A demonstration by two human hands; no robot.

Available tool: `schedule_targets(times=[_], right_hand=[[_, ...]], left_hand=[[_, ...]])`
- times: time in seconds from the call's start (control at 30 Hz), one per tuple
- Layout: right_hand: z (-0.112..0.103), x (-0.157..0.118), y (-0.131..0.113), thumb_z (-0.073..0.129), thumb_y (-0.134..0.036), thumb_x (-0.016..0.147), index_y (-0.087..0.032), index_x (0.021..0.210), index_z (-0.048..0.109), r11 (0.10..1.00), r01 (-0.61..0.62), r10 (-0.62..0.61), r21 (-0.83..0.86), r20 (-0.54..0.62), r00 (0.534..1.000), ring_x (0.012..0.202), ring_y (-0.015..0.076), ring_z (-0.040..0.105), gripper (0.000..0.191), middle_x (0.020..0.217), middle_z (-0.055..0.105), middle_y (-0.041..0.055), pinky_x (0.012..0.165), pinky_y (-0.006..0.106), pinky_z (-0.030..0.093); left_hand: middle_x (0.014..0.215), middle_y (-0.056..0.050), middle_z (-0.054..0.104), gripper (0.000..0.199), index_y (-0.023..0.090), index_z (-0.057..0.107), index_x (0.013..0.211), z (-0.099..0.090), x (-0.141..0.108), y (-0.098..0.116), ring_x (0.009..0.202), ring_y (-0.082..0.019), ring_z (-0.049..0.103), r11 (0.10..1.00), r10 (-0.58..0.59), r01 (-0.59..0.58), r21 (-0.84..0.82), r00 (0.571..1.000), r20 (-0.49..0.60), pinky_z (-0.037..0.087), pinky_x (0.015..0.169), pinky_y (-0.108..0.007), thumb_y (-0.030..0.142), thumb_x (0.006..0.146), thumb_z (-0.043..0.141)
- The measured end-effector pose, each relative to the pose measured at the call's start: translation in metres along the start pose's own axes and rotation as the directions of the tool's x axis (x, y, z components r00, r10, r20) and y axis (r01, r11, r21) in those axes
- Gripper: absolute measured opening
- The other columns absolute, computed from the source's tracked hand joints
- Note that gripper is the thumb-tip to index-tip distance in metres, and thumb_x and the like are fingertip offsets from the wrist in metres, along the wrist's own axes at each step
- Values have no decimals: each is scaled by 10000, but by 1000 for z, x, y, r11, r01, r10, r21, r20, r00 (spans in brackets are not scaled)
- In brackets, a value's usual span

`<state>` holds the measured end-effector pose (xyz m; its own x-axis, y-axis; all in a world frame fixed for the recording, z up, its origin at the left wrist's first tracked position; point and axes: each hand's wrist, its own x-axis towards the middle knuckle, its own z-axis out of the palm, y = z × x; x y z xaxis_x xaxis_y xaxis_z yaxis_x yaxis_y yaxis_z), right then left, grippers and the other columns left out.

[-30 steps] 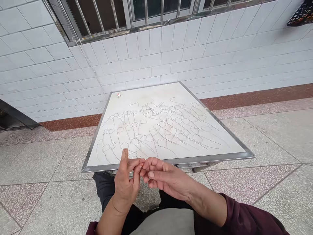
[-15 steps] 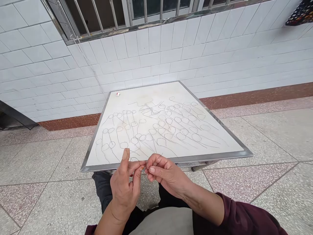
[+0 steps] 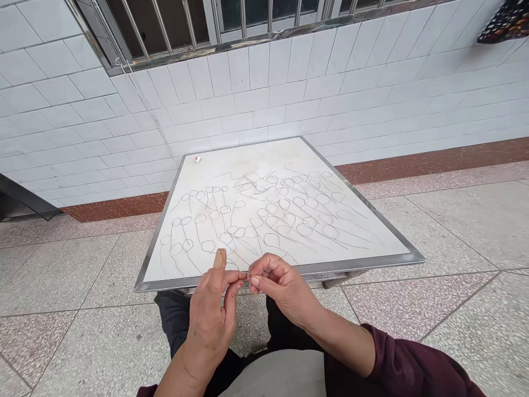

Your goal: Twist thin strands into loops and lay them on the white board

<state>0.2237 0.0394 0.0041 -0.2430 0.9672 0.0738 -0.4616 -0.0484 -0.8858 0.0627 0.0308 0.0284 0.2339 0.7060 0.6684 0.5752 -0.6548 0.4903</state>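
Observation:
A thin dark wire (image 3: 233, 264) curves up in an arc above the fingertips of my left hand (image 3: 215, 311), which pinches it between thumb and finger. One finger of that hand points up and has a tan bandage (image 3: 220, 258) round its tip. My right hand (image 3: 285, 286) is closed on the wire right beside the left fingertips, and a thin straight end shows over its fingers. Both hands meet just above the near edge of the white table (image 3: 363, 270). Many thin wires with round loops and long tails (image 3: 271, 240) lie spread over the tabletop.
Toward the back of the table is a tangle of bent wires (image 3: 256, 184). A small white-and-red object (image 3: 198, 160) lies at the far left corner. Behind stand a white tiled wall (image 3: 248, 102) and a barred window (image 3: 185, 25). Speckled floor tiles (image 3: 107, 342) surround the table.
My right fingers have turned slightly, and a straight wire end now shows above them. My left hand has shifted a little to the right, still pinching. The view has moved slightly.

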Motion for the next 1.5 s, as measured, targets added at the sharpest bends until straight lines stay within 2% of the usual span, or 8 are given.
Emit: schedule_targets(times=[0.53,1.07,1.17,1.23,1.27,1.33,1.4,1.5], right_hand=[[3,1,16,695,-231,827,-235,810,677,960,275,-281,-58,-169,945,760,118,601,25,856,618,-1,723,273,502],[-46,-13,28,702,-273,817,-222,762,623,969,183,-218,-168,-222,950,703,131,578,109,741,624,-20,704,289,471],[-65,-14,18,682,-311,833,-218,764,617,933,144,-270,-331,-374,887,716,153,580,133,740,628,-9,721,318,476],[-67,-13,5,638,-296,874,-221,795,623,840,146,-407,-523,-428,807,770,174,595,111,778,646,8,749,339,476],[-64,-12,-1,610,-277,897,-223,818,633,748,183,-494,-639,-350,796,806,183,600,99,806,659,19,769,349,472],[-47,-8,-10,568,-236,929,-235,887,663,455,368,-591,-811,35,806,841,189,588,104,827,675,27,790,358,452],[-26,-2,-13,570,-208,932,-233,935,665,212,508,-525,-835,341,780,833,185,572,98,812,678,24,767,350,438],[-5,8,-7,526,-171,952,-197,819,635,-10,481,-541,-877,409,735,689,155,488,174,664,601,7,638,310,393]], left_hand=[[773,26,637,734,278,50,1525,-1,13,9,693,-150,597,978,-107,82,192,987,120,493,716,-324,128,934,459],[806,-10,579,714,170,65,1527,-27,15,-13,718,-159,474,955,65,-175,241,913,403,438,719,-328,-9,904,365],[792,-13,559,717,167,56,1528,-33,16,-19,710,-160,458,936,65,-192,295,918,391,430,725,-343,-4,909,373],[793,-15,558,725,170,35,1529,-34,18,-18,707,-163,458,923,69,-202,329,925,374,426,725,-349,5,913,378],[801,-19,562,731,171,25,1529,-34,20,-16,707,-164,458,921,75,-211,326,920,385,424,724,-351,0,909,372],[833,-30,567,748,167,15,1529,-30,24,-8,731,-173,464,926,88,-237,293,892,444,422,742,-364,-17,890,358],[857,-40,562,763,159,14,1529,-24,28,2,761,-182,462,924,101,-266,276,863,496,417,771,-381,-34,870,345],[830,-35,536,781,157,4,1530,-20,32,11,759,-188,444,904,113,-310,295,837,535,412,791,-389,-61,846,311]])
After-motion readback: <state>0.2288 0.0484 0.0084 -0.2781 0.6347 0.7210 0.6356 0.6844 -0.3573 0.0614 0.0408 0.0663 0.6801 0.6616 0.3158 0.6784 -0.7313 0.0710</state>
